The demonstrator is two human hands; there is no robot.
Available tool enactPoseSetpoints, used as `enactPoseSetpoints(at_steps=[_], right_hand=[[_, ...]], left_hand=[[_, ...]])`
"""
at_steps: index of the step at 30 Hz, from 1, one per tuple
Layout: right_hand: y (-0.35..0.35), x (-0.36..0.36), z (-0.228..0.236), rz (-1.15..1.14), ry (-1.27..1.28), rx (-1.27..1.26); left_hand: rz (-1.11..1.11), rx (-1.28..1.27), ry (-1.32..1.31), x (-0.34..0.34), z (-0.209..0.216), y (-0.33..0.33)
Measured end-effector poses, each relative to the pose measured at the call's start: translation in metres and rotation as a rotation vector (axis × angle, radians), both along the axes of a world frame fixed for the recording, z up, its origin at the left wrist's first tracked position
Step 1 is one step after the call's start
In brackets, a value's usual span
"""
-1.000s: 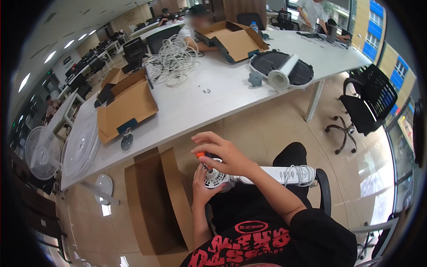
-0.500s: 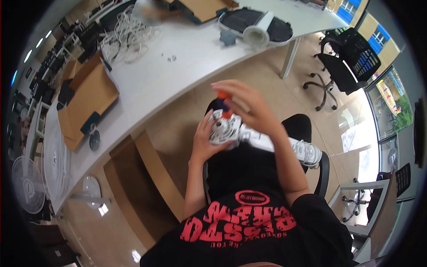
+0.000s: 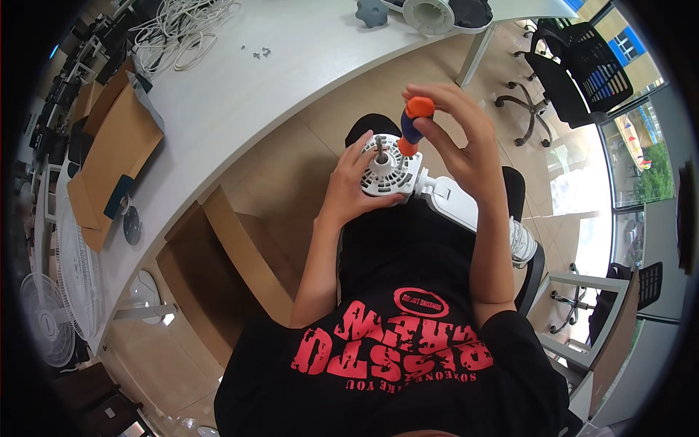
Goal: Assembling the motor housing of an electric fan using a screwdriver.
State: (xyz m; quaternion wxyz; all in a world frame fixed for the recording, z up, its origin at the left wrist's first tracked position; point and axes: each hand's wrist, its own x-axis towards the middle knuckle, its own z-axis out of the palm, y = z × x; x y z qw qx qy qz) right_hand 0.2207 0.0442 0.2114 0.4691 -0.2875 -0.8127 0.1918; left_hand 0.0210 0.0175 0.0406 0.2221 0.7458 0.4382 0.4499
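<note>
A white fan motor housing (image 3: 399, 179) with a slotted round face rests over my lap, its metal shaft pointing up. My left hand (image 3: 344, 191) is closed around the housing's left side, thumb along the near edge and fingers over the far rim. In my right hand (image 3: 466, 138), thumb and fingers hold the handle of a screwdriver (image 3: 412, 131), orange at both ends and dark blue between. It stands nearly upright over the right part of the slotted face; its tip is hidden. A white fan neck (image 3: 450, 202) runs right from the housing, under my right forearm.
Coiled white cord (image 3: 521, 244) lies by the chair arm. The white desk (image 3: 240, 109) holds small screws (image 3: 262, 53), tangled cables (image 3: 178, 33), a dark knob (image 3: 372, 12), a fan base (image 3: 429, 14) and an opened carton (image 3: 120, 156). Another carton (image 3: 247, 255) stands below.
The view has shifted, so the desk things sit higher and farther left. The screwdriver is seen farther right of the shaft. My left hand keeps its hold on the housing.
</note>
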Motion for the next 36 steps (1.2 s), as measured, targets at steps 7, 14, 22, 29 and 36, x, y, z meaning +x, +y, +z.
enactPoseSetpoints(at_steps=[7,14,22,29,36], right_hand=[[0.004,-0.008,-0.002,-0.147,-0.019,0.059],[-0.007,-0.008,0.000,-0.159,0.079,-0.027],[-0.013,-0.006,0.003,0.096,0.203,-0.355],[-0.027,-0.019,0.010,-0.035,0.025,-0.216],[-0.025,-0.021,0.007,-0.137,0.117,-0.266]], left_hand=[[0.006,-0.017,0.030,-0.002,0.001,-0.003],[0.028,-0.027,0.031,0.001,0.003,-0.009],[0.047,0.018,-0.008,0.000,0.007,-0.019],[0.068,-0.035,-0.002,-0.002,0.010,-0.028],[0.088,0.004,-0.002,-0.001,0.008,-0.030]])
